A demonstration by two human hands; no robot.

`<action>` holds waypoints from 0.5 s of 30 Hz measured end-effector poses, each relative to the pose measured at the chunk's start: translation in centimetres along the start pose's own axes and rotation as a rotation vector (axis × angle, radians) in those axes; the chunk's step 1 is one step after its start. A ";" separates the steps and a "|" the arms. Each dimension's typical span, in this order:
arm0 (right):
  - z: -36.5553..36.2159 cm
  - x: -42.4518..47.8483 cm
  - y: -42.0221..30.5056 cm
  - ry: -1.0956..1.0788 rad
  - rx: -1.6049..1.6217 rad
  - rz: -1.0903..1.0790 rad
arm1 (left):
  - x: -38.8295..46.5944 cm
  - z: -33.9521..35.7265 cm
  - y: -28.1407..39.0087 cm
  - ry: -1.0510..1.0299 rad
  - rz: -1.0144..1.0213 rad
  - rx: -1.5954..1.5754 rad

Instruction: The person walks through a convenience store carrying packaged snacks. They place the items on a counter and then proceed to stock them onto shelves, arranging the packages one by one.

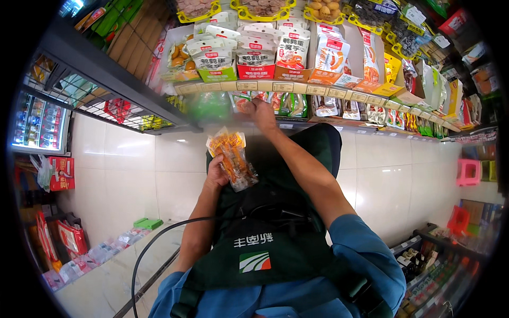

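Observation:
My left hand (216, 173) grips a small bunch of clear plastic snack packets (232, 159) with yellow and orange tops, held above my lap. Reaching forward, my right hand (260, 113) is at the lower shelf, its curled fingers against red-and-white snack packets (239, 101). Whether the fingers pinch one of them is hidden. Just left of that hand is a blurred green translucent bag or wrapping (210, 105). To its right stand green-edged packets (293, 104) with pale contents, then dark brown vacuum-style packets (326, 105).
Above, an upper shelf edge (284, 86) with price tags carries display boxes of snack pouches (294, 47). A dark metal rack frame (131, 91) borders the left. Behind it stands a lit drinks fridge (41, 123). A black cable (159, 230) crosses beside my left arm. Pink stool (468, 172) far right.

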State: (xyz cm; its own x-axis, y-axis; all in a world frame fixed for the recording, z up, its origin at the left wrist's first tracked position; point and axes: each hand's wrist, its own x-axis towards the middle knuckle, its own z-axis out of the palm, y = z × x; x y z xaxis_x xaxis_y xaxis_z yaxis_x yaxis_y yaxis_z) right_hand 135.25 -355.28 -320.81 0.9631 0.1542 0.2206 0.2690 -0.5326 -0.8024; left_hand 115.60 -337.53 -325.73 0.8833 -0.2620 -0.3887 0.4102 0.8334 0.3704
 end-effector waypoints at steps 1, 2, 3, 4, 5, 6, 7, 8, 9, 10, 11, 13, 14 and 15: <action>0.1 0.3 0.3 0.019 0.006 0.017 | 0.2 0.2 0.1 -0.033 -0.001 -0.010; 0.2 0.5 0.2 0.004 0.005 0.024 | 0.2 -0.2 0.2 -0.040 -0.002 -0.010; 0.2 0.8 0.0 -0.010 0.003 0.032 | 0.2 -0.6 0.4 -0.046 -0.004 -0.011; 0.1 1.0 0.0 -0.024 0.002 0.040 | 0.3 -1.0 0.5 -0.054 -0.007 -0.011; 0.0 0.9 -0.2 -0.069 -0.028 0.004 | 0.2 -1.1 0.5 -0.050 0.001 -0.009; -0.2 0.7 -0.2 -0.035 0.036 0.020 | 0.1 -1.1 0.5 -0.055 -0.003 -0.005; -0.6 0.4 -0.1 0.000 0.100 0.035 | -0.1 -1.2 0.6 -0.060 -0.007 -0.002; -1.2 -0.1 -0.6 0.024 0.167 0.044 | -0.4 -1.3 0.6 -0.059 0.001 -0.003; -2.2 -0.7 -0.5 0.087 0.237 0.107 | -0.5 -1.5 0.5 -0.047 0.020 0.034; -2.5 -0.5 0.7 0.140 0.241 0.152 | -0.6 -1.7 0.3 -0.032 0.042 0.070; -2.8 0.0 2.8 0.208 0.243 0.200 | -0.3 -1.6 0.2 -0.026 0.052 0.112; -2.0 1.0 6.9 0.277 0.163 0.210 | 0.5 -2.2 0.4 -0.015 0.024 0.112; -1.4 1.4 9.2 0.284 0.077 0.175 | 1.0 -2.3 0.5 -0.014 0.002 0.114; -1.1 1.8 11.1 0.288 -0.008 0.140 | 1.4 -2.0 0.5 -0.012 -0.014 0.120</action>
State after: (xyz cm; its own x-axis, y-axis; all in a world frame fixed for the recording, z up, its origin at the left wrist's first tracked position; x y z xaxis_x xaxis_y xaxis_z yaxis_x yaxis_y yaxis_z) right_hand 140.03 -361.80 -328.74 0.9525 -0.1626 0.2574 0.1328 -0.5389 -0.8319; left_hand 116.64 -336.48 -327.77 0.8796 -0.2801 -0.3845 0.4464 0.7653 0.4637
